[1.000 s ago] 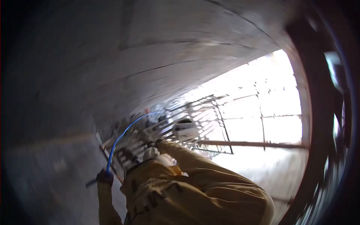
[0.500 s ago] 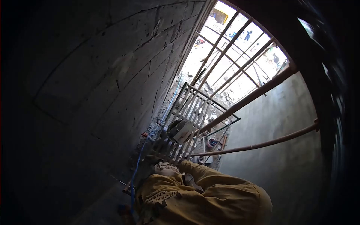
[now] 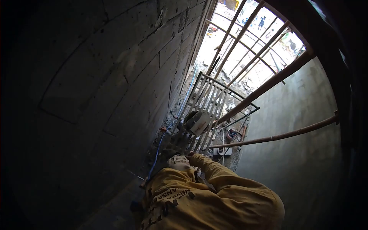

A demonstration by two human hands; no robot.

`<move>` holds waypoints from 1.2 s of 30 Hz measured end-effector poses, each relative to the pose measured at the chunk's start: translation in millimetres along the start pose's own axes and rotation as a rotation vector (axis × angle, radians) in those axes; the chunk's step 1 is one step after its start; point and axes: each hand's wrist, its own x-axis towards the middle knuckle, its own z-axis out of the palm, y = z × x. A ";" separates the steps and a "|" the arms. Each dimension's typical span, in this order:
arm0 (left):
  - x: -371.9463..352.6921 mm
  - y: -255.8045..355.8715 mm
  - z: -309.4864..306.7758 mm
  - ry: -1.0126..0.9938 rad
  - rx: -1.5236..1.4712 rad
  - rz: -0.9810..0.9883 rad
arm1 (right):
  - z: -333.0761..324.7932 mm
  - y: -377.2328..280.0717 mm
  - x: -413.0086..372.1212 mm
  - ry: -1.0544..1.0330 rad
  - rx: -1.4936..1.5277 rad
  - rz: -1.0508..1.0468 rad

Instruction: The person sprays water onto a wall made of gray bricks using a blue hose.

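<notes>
I look down over the front of a yellow printed shirt (image 3: 214, 203). Its right sleeve reaches forward to my right hand (image 3: 190, 154), a small dark shape near waist height beside a pale printed cloth (image 3: 179, 162); its fingers are too dark to make out. On the left everything is in deep shadow, and my left hand cannot be told from the dark shapes by the shirt. A thin bright edge (image 3: 137, 175) shows there. Just ahead, a round bucket-like container (image 3: 188, 122) with a pale flat board (image 3: 200, 124) over it rests on a slatted platform (image 3: 214, 92).
A block wall (image 3: 126, 76) rises on the left, a smooth plastered wall (image 3: 295, 130) on the right. Poles cross ahead, including a thick slanted one (image 3: 268, 90) and a thinner one (image 3: 280, 137). A blue hose (image 3: 156, 155) runs along the rubble floor. People (image 3: 262, 22) are outside.
The view has shifted, so the platform, container and poles appear higher and further right. My right sleeve now stretches straighter, with the hand close to the pale cloth.
</notes>
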 end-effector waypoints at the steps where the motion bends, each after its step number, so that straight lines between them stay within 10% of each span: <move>1: -2.2 -2.9 -1.8 -0.011 0.006 -0.004 | 1.9 2.9 2.1 -0.012 0.018 0.003; 18: -39.2 -13.0 -25.2 -0.159 0.010 -0.053 | 2.5 32.7 -18.7 0.022 0.250 0.061; 26: -42.0 -4.8 -22.2 0.011 -0.050 0.008 | 11.0 68.0 5.1 -0.031 -0.418 -0.184; 36: -33.5 6.0 -43.6 -0.173 0.059 0.017 | 7.4 38.0 -41.2 -0.010 0.251 -0.028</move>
